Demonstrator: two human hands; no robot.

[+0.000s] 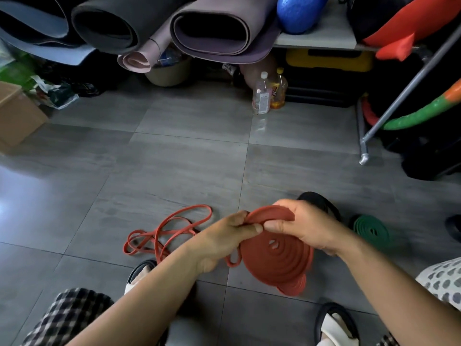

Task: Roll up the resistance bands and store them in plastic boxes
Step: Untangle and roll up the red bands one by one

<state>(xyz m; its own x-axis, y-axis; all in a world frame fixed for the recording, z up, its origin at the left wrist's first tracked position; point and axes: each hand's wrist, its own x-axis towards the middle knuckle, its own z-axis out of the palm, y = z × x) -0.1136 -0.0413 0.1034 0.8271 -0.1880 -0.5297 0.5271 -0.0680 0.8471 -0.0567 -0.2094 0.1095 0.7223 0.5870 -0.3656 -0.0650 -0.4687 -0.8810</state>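
Observation:
A wide red resistance band [277, 260] is wound into a loose spiral coil, held up above the floor between both hands. My left hand [224, 240] pinches its outer layers at the coil's upper left edge. My right hand [306, 226] grips the band's top loop with fingers curled over it. A small tail loop hangs at the coil's lower left. A thin red band [164, 233] lies uncoiled and tangled on the tiles to the left. A green band [371, 231], rolled into a coil, lies on the floor to the right. No plastic box is in view.
Rolled yoga mats [154, 23] and a blue ball [299, 13] sit on a shelf at the back. Two bottles [268, 92] stand on the grey tile floor. A cardboard box [17, 113] is at left, a metal rack leg [364, 146] at right. Sandalled feet [336, 325] are below.

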